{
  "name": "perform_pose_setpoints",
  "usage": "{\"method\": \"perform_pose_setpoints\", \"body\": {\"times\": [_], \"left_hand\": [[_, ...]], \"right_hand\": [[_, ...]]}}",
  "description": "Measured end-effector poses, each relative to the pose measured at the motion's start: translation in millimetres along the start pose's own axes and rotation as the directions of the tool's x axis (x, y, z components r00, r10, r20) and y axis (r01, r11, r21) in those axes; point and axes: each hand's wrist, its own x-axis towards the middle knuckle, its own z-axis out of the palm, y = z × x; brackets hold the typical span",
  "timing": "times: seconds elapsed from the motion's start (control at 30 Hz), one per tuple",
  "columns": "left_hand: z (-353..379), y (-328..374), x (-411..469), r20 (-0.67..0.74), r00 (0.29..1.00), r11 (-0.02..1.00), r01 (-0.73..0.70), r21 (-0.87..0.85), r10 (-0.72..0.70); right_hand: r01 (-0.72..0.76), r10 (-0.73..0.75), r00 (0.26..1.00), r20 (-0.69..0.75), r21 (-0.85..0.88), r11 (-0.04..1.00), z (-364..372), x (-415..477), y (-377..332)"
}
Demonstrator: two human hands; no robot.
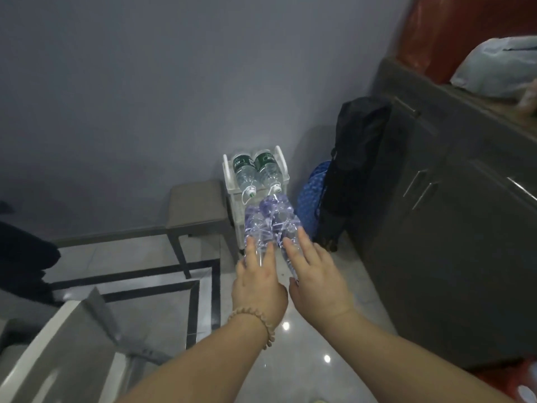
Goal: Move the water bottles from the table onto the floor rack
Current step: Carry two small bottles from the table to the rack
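A small white floor rack (283, 165) stands against the grey wall. Two green-labelled water bottles (242, 171) (267, 170) lie side by side on its top tier, caps toward me. In front of the rack, my left hand (257, 279) grips one clear bottle with a purple label (255, 225). Beside it, my right hand (315, 276) grips another clear bottle (283, 218). Both held bottles point at the rack and hide its lower tiers.
A grey stool (197, 205) stands left of the rack. A blue dotted bag (315, 196) and a black bag (354, 170) lean right of it against a dark cabinet (450, 228). A table corner (66, 338) juts in at lower left. Glossy tiled floor (305, 359) lies below.
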Motion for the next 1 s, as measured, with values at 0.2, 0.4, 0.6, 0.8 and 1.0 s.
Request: {"method": "perform_pose_setpoints", "body": {"times": [0.2,0.4,0.6,0.8,1.0], "left_hand": [[33.1,-2.9,61.3,-0.002,0.998,0.998,0.070,0.000,-0.070],[71.5,-34.3,123.2,0.068,0.987,0.989,0.149,-0.025,-0.147],[133.9,-79.6,195.5,0.228,0.962,0.988,0.151,0.021,-0.151],[221.2,-118.3,246.2,0.302,0.938,0.985,0.155,0.071,-0.169],[344.9,-148.2,319.8,0.223,0.954,0.979,0.186,0.081,-0.200]], "right_hand": [[0.139,-0.130,0.974,0.186,-0.034,0.990,35.4,69.6,41.8],[0.157,-0.152,0.946,0.286,0.007,0.988,85.0,120.9,58.0],[-0.028,0.010,0.976,0.220,0.081,0.996,151.1,168.5,76.1],[-0.114,0.100,0.966,0.240,0.047,0.992,245.8,199.8,120.0],[-0.111,0.097,0.974,0.203,0.059,0.992,378.2,246.3,191.9]]}}
